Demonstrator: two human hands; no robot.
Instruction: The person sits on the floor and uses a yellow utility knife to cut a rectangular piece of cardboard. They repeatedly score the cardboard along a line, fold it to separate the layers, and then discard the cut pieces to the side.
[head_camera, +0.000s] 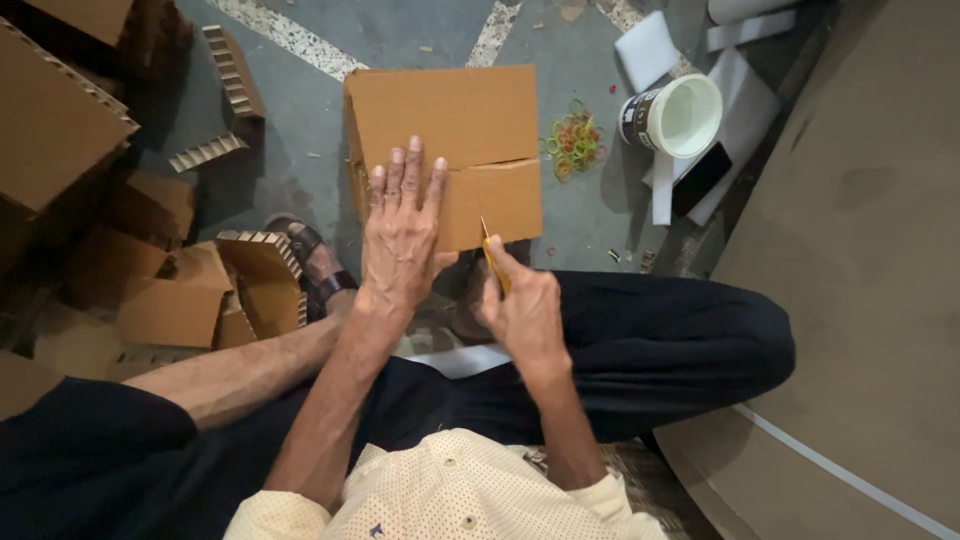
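A brown cardboard box (455, 125) sits on the floor in front of me, its top flaps closed along a seam. My left hand (403, 232) lies flat on the near flap with the fingers spread. My right hand (522, 305) grips a yellow utility knife (492, 258), whose blade tip touches the near edge of the box.
Cardboard offcuts (185, 290) lie piled on the left. A heap of coloured rubber bands (572, 140), a white bucket (677, 113), a black phone (702, 178) and white foam pieces (646, 48) sit beyond the box at the right. A large cardboard sheet (870, 270) fills the right side.
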